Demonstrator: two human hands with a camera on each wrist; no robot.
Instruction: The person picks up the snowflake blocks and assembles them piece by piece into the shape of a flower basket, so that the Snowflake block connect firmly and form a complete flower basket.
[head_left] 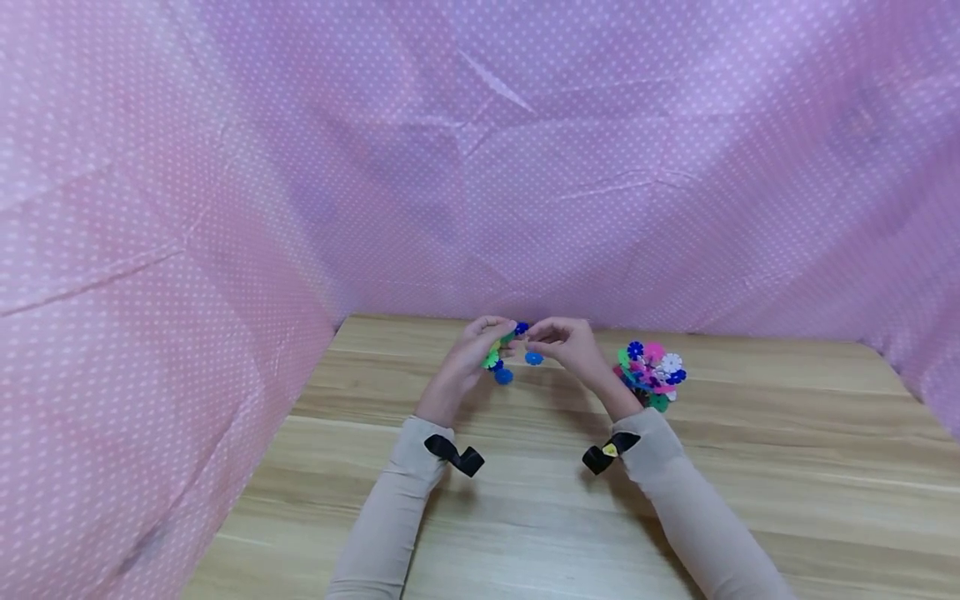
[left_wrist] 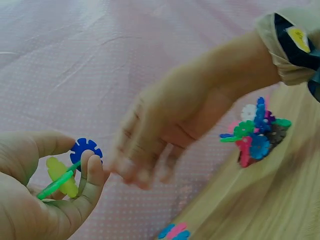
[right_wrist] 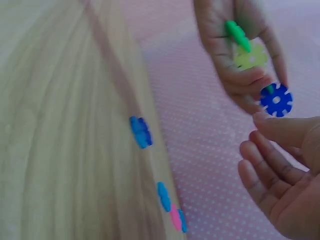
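Note:
My left hand [head_left: 474, 354] holds a small joined piece of notched plastic discs. Its parts are a dark blue disc [right_wrist: 276, 100], a yellow disc [right_wrist: 251, 56] and bright green discs [left_wrist: 56, 185]. Thumb and fingers pinch near the blue disc's edge in the left wrist view. Close beside it is my right hand [head_left: 567, 343], its fingers loosely bent and apart with nothing seen between them. The right thumb tip comes near the blue disc and the left fingertips in the right wrist view; whether they touch I cannot tell.
A many-coloured cluster of joined discs [head_left: 651, 375] stands on the wooden table [head_left: 787, 433], right of the right forearm. Blue discs [right_wrist: 141, 132] lie near the table's far edge, with pink and blue discs [right_wrist: 174, 215] farther along. Pink dotted cloth [head_left: 480, 208] hangs behind.

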